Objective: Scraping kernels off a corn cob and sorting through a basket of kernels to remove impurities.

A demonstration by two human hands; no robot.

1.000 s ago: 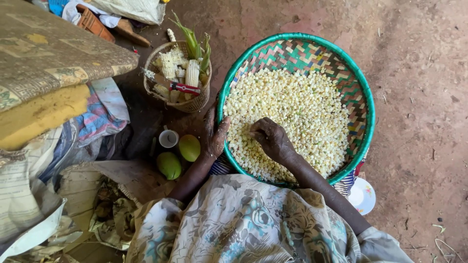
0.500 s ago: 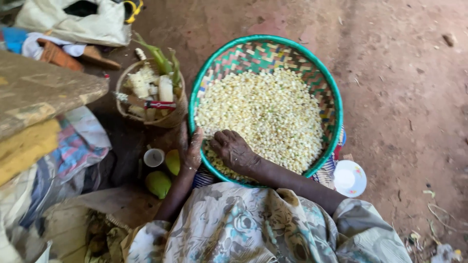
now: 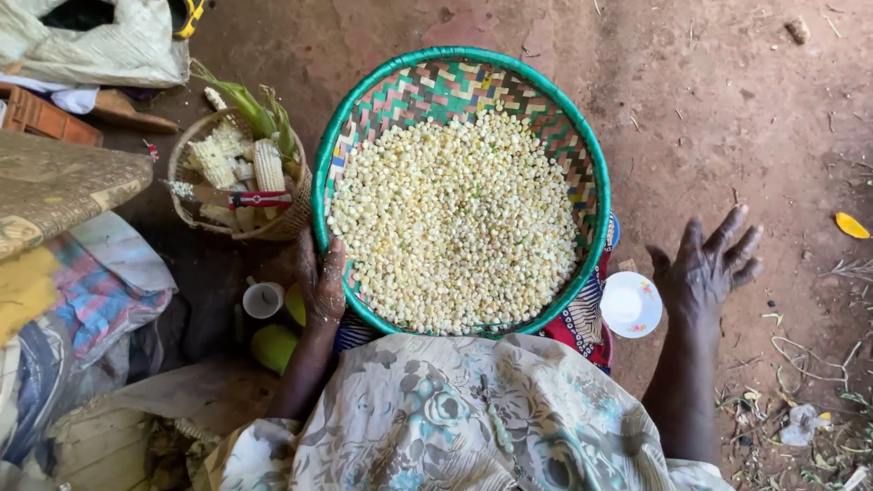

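Left hand (image 3: 323, 282) grips green woven basket (image 3: 364, 118) of corn kernels (image 3: 455, 218).

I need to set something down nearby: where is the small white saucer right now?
In the head view, the small white saucer lies on the dirt floor, just outside the lower right rim of the green woven basket, between it and the open right hand.

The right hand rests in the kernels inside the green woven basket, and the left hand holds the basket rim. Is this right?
Not quite. In the head view the right hand is outside the green woven basket, spread open above the dirt floor beside a small white lid. The left hand does hold the rim.
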